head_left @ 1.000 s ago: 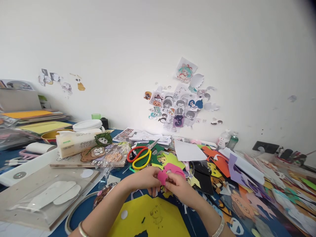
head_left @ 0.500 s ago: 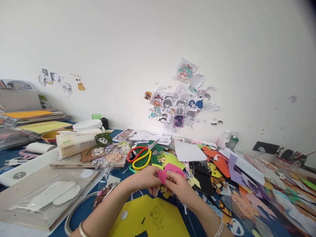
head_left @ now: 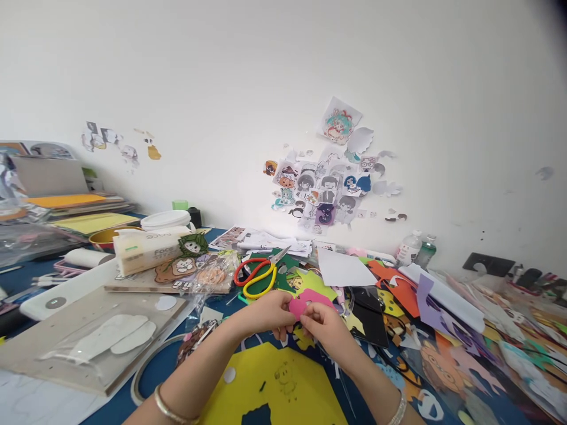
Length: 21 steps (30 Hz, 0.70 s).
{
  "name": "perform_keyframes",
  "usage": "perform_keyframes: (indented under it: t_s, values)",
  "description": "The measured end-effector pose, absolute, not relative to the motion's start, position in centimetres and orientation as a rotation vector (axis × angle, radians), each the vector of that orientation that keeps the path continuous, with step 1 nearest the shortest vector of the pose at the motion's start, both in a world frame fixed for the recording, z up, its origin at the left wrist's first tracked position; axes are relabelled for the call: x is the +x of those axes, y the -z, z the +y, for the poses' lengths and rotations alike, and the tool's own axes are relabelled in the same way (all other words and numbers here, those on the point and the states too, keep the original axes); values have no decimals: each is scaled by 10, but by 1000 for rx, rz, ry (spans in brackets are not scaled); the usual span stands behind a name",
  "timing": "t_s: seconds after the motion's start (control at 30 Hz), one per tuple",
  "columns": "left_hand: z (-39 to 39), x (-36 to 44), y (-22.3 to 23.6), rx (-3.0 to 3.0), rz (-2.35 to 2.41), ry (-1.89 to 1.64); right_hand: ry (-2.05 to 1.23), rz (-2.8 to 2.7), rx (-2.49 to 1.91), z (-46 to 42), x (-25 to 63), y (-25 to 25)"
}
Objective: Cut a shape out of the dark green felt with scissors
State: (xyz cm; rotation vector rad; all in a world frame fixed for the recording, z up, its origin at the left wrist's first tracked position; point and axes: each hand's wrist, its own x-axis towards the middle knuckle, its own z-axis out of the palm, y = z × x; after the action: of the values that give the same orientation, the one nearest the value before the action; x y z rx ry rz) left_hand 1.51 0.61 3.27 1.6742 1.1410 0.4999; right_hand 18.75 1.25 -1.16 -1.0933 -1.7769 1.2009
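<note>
Landmark: yellow sheet [head_left: 305, 404], pencil figure drawn on it, flat on blue worktop [head_left: 115, 407].
Pink piece [head_left: 296, 306]: just beyond the yellow sheet, raised between both hands, as half a second earlier; less of it shows apart from the pink behind.
Left hand [head_left: 270, 310]: grip pinched on the pink piece's left side.
Right hand [head_left: 325, 324]: grip pinched on its right side.
View: swung slightly left since the earlier frame; goods sit further right, more shows at the left edge.
Scissors [head_left: 273, 263]: red and yellow handles, beyond the yellow sheet, unmoved among the scraps.
Clear bag [head_left: 73, 348]: left of the yellow sheet, on a board; white cut-outs inside.
Small clear bag [head_left: 211, 276]: beyond and left of the yellow sheet; orange piece inside.
Soft pack [head_left: 150, 251]: far left beyond the yellow sheet; contents hidden.
Yellow bowl [head_left: 108, 237]: behind the pack from the yellow sheet; contents cannot be told.
Tub [head_left: 166, 219]: near the bowl, beyond the yellow sheet; white top.
Two bottles [head_left: 408, 249]: far right beyond the yellow sheet, one clear, one green.
</note>
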Motion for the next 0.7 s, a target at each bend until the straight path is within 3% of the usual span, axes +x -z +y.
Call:
perform_keyframes:
  t_s: [0.37, 0.7]
  values:
    - [-24, 19, -31, 2361, 1187, 409, -1093, -1804, -1112, 20, 189, 18]
    - [-18, 19, -30, 2133, 1194, 566, -1064, -1808, -1134, 17, 189, 13]
